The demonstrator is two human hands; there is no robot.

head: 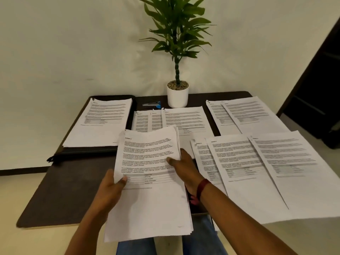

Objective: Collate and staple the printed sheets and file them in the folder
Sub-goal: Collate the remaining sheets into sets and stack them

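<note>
Both hands had the thick stack of printed sheets point(149, 181) lifted off the dark matte table point(64, 190): left hand point(112, 188) pinched its left edge, right hand point(184, 168) gripped the right. The black zip folder point(132, 115) lay far-left under flat paper, with the blue stapler point(152, 104) just beside it.

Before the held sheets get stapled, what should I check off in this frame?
1. Left hand and right hand both grip the held stack: ok.
2. Stack edges squared: not ok, sheets fan out at the far right corner.
3. Stapler lying free beside the plant pot: ok.
4. Folder at the left, printed set resting on it: ok.
5. Page order within the stack: cannot tell.
</note>
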